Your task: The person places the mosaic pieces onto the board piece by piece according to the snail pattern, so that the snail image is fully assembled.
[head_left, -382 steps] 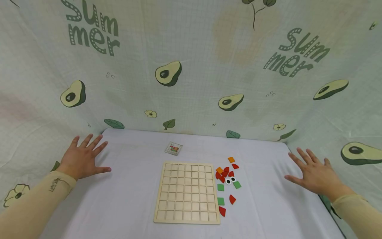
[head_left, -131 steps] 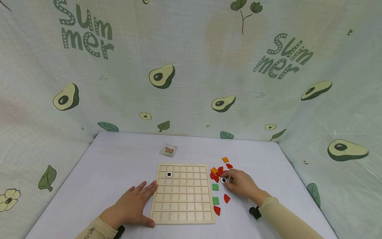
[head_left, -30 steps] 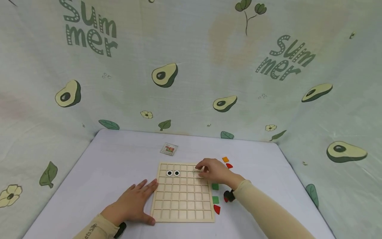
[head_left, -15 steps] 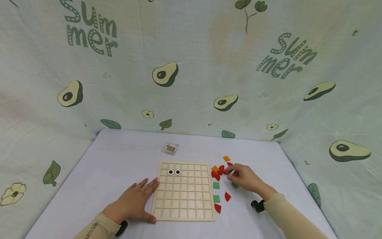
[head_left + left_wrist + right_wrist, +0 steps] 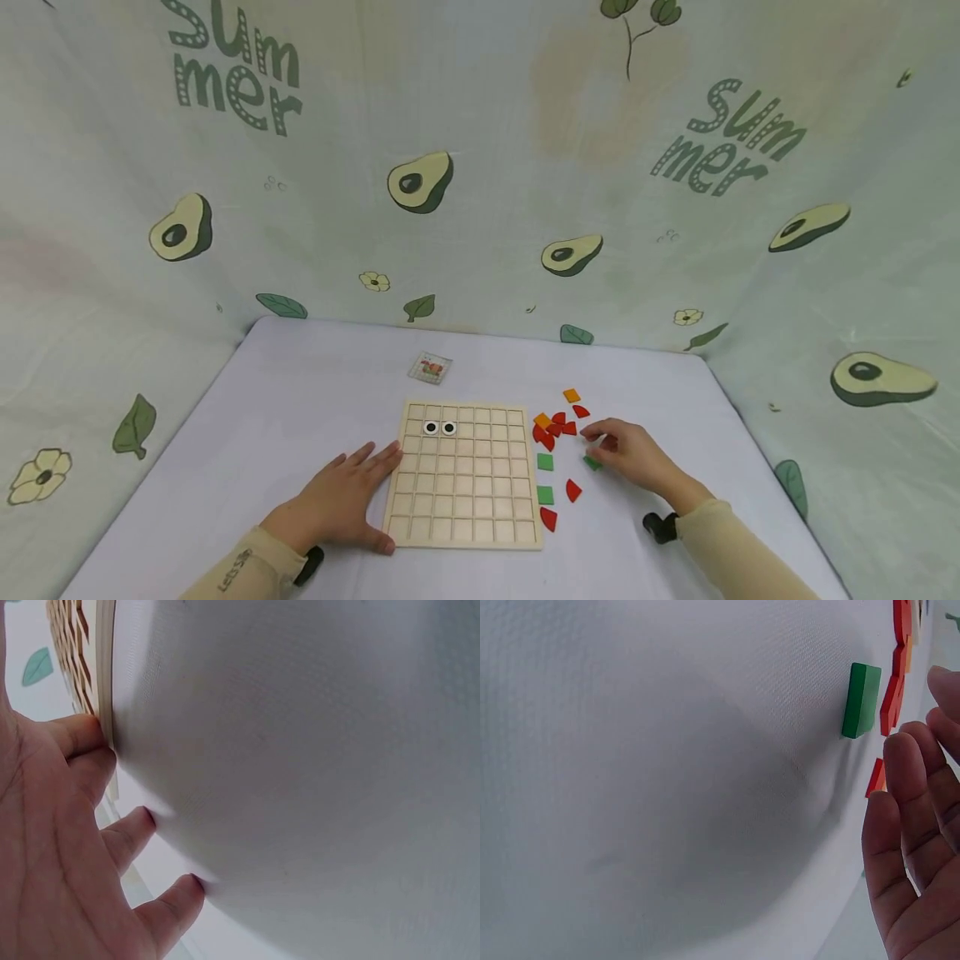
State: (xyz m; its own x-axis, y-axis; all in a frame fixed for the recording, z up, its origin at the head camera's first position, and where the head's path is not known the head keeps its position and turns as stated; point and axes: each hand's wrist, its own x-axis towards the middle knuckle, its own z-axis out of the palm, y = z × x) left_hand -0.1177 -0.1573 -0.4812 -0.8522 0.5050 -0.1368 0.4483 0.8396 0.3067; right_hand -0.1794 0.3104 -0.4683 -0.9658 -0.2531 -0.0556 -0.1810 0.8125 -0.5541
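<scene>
A wooden grid board (image 5: 465,548) lies on the table, with two white-and-black eye discs (image 5: 448,428) side by side in cells of its second row. My left hand (image 5: 337,504) rests flat at the board's left side, fingers spread; the left wrist view has fingertips (image 5: 91,733) touching the board's edge. My right hand (image 5: 630,454) hovers with loosely bent fingers and holds nothing visible. Its thumb and fingers are apart, just over a green square tile (image 5: 861,701), partly hidden in the head view. Left of those fingers lie several red quarter-round tiles (image 5: 569,428), clustered.
Two orange square tiles (image 5: 572,396) lie at and behind the red cluster. Two more green tiles (image 5: 545,495) line the board's right edge, with red tiles (image 5: 548,519) nearby. Behind the board lies a small picture card (image 5: 431,367). A printed cloth (image 5: 480,250) rises behind the table.
Both hands came in from the sides, and two eye discs moved from the right pile onto the board. Within the last second my right hand moved from above the board to the tiles.
</scene>
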